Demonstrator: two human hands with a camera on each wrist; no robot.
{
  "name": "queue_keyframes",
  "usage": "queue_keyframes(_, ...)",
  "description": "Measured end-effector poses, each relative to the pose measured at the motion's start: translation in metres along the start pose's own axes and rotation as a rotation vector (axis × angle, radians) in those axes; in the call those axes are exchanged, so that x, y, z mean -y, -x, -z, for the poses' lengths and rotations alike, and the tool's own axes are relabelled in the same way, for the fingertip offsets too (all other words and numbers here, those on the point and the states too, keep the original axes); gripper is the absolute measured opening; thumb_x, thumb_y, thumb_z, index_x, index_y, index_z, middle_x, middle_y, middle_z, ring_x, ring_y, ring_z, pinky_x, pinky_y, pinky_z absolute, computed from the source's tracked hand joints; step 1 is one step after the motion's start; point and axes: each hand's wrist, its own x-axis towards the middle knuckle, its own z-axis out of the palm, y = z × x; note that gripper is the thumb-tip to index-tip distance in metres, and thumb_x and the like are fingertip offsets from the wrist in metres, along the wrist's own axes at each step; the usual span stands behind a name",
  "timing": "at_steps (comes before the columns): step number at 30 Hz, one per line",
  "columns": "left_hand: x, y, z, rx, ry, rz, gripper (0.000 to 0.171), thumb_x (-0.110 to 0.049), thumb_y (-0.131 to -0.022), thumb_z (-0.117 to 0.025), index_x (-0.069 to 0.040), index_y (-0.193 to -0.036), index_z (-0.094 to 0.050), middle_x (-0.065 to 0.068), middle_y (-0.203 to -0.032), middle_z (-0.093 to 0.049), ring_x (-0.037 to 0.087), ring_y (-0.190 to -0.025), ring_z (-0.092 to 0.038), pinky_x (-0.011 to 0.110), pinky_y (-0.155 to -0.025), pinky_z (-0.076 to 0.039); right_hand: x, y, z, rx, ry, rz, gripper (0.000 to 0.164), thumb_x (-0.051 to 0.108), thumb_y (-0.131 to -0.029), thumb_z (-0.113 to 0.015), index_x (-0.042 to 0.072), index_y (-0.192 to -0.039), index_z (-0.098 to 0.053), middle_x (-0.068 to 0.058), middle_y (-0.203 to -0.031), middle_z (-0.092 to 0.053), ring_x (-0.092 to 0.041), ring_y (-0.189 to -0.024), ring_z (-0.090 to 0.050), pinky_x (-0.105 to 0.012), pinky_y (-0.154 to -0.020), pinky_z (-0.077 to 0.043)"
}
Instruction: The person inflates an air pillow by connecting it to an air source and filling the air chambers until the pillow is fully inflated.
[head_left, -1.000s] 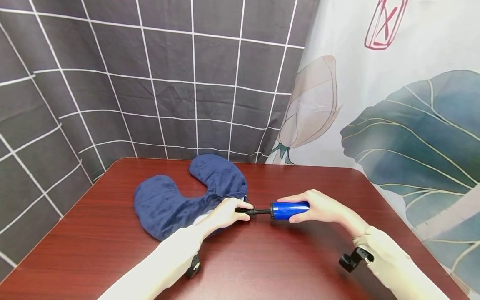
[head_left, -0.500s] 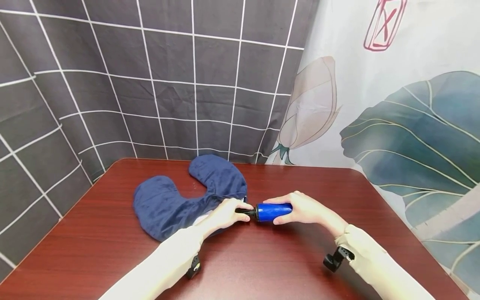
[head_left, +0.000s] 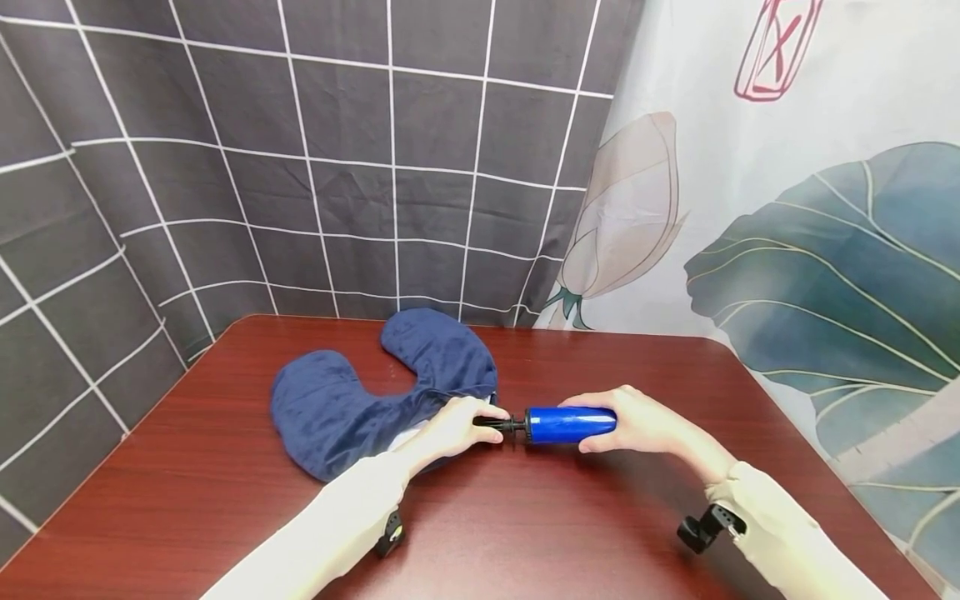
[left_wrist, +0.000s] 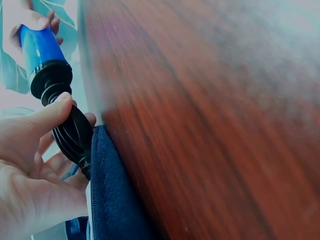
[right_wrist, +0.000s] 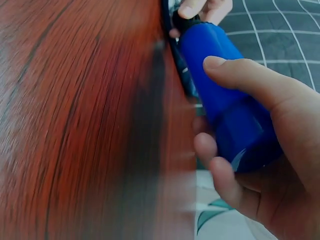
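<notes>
A hand pump with a blue barrel (head_left: 562, 425) lies level between my hands, low over the table. My right hand (head_left: 645, 421) grips the barrel toward its right end, thumb on one side and fingers on the other. At the other end, my left hand (head_left: 457, 423) pinches the pump's black ribbed end piece (left_wrist: 72, 132) between thumb and fingers. That piece reaches to the zipped edge (left_wrist: 95, 175) of a navy neck pillow (head_left: 375, 417), where some white lining shows. A short length of black rod (head_left: 521, 425) shows between barrel and left hand.
The reddish-brown wooden table (head_left: 480, 525) carries the pillow. Behind it hangs a dark grey curtain (head_left: 337, 183) with white grid lines. A white cloth with large printed leaves (head_left: 825, 267) hangs at the right.
My right hand slid the blue barrel left against the black end, then drew it back right, baring some rod again. My left hand and the pillow stay in place.
</notes>
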Motion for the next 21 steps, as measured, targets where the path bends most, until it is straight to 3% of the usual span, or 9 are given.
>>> queue_keyframes(8,-0.002,0.001,0.001,0.005,0.006,0.01,0.031,-0.02,-0.085,-0.075,-0.013,-0.115,-0.074,0.006,-0.114,-0.075,0.025,-0.11,-0.066,0.029,-0.092,-0.051,-0.014,0.023,0.013,-0.05,0.035,0.016,0.052,0.041,-0.08,-0.079,0.029,-0.128,-0.063,0.001,-0.112,-0.072,-0.007,-0.088,-0.066,-0.023,-0.07,-0.054)
queue_keyframes(21,0.0,0.001,0.0,0.002,0.006,0.008,0.03,-0.02,-0.085,-0.075,-0.012,-0.114,-0.074,0.005,-0.114,-0.075,0.025,-0.11,-0.067,0.03,-0.092,-0.051,-0.03,0.06,0.034,-0.092,0.044,-0.055,0.051,0.04,-0.081,-0.08,0.032,-0.128,-0.063,0.002,-0.111,-0.072,-0.002,-0.084,-0.062,-0.021,-0.066,-0.051)
